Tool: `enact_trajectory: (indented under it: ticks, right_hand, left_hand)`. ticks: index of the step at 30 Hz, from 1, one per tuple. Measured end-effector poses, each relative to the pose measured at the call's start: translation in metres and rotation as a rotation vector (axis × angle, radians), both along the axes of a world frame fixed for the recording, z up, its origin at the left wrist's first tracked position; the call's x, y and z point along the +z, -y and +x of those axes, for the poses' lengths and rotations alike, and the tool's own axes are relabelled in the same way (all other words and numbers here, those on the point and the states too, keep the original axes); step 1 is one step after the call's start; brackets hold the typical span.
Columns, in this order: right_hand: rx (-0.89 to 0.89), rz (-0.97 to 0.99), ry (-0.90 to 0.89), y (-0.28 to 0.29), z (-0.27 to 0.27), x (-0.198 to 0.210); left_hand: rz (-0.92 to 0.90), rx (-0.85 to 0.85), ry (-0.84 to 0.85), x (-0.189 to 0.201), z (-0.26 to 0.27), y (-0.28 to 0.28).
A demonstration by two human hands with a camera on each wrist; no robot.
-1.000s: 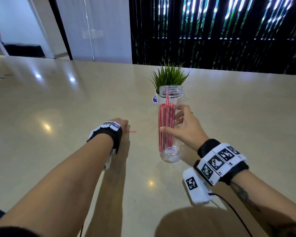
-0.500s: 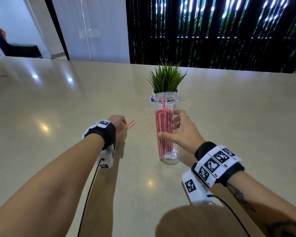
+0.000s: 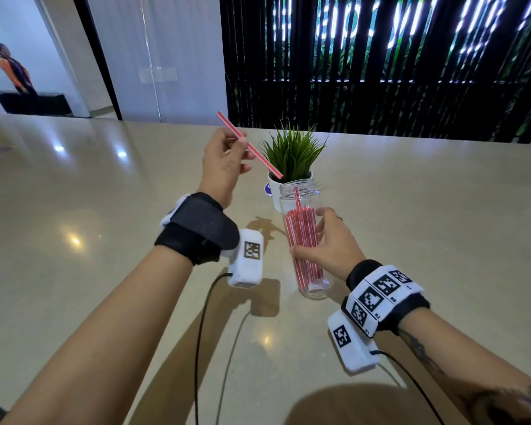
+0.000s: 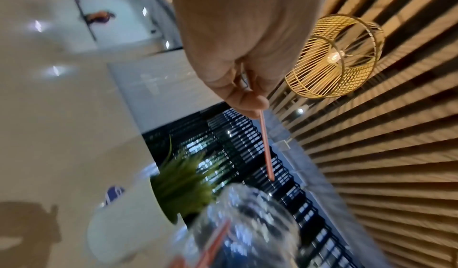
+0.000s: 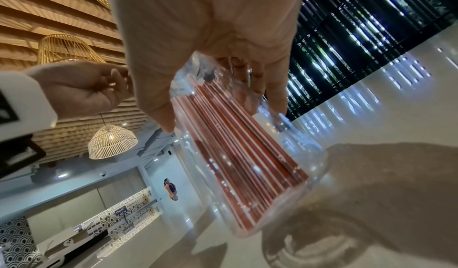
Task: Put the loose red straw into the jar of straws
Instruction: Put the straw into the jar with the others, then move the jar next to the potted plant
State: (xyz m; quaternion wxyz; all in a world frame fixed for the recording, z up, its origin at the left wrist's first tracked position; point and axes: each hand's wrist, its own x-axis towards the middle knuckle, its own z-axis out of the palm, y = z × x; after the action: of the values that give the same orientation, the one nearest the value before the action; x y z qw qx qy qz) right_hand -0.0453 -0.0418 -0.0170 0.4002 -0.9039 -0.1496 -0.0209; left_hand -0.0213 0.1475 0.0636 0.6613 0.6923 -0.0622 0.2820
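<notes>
Loose straw held aloft by the open jar

The thin red-and-white striped straw (image 3: 249, 145) slants down to the right, its lower tip just above and left of the mouth of the tall clear plastic jar (image 3: 301, 191). The jar tilts slightly on the beige desk (image 3: 105, 240), packed with matching red straws (image 3: 302, 240), one poking higher.

Loose red straw lifted off the table

The left hand (image 3: 224, 165) has raised the thin red-and-white striped straw (image 3: 249, 145) from the beige tabletop to just above the clear plastic jar's (image 3: 301, 191) mouth.

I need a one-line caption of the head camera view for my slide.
Left hand aims a loose red straw at the open jar of straws, steadied by the right hand.
</notes>
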Motion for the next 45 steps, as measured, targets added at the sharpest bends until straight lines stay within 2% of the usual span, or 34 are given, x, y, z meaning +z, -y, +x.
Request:
enact_trajectory:
  ticks: [2,10,14,18,24,27,29,31,37,45]
  right_hand:
    - [-0.015,-0.023,0.017,0.003,0.001,0.002]
    - [-0.038,-0.050,0.050,0.012,-0.001,0.006]
    - [-0.032,-0.040,0.053,0.012,-0.002,0.005]
    - [-0.029,-0.006,0.056,0.009,-0.003,0.004]
    - [-0.031,0.063,0.049,0.000,-0.004,-0.002]
    - [-0.034,0.121,0.053,-0.011,0.000,-0.004]
    - [-0.036,0.165,0.051,-0.023,0.004,-0.004]
    - [-0.039,0.203,0.036,-0.037,0.010,-0.004]
    - [0.009,0.199,0.023,-0.069,0.034,-0.006]
    - [0.115,0.025,0.000,-0.095,0.057,-0.026]
  left_hand:
    - [0.004,-0.039,-0.010,-0.004,-0.001,0.014]
    - [0.205,-0.070,-0.107,-0.028,-0.005,0.050]
    - [0.264,-0.037,-0.191,-0.028,-0.009,0.057]
    - [0.226,-0.068,-0.236,-0.031,-0.014,0.056]
    - [0.279,-0.015,-0.159,-0.046,-0.022,0.039]
    - [0.282,-0.109,-0.276,-0.056,-0.026,0.030]
    - [0.361,-0.170,-0.346,-0.064,-0.029,0.028]
    - [0.387,-0.137,-0.351,-0.071,-0.028,0.026]
    - [0.273,-0.071,-0.348,-0.075,-0.014,0.004]
    - [0.293,0.188,-0.291,-0.072,0.038,-0.026]
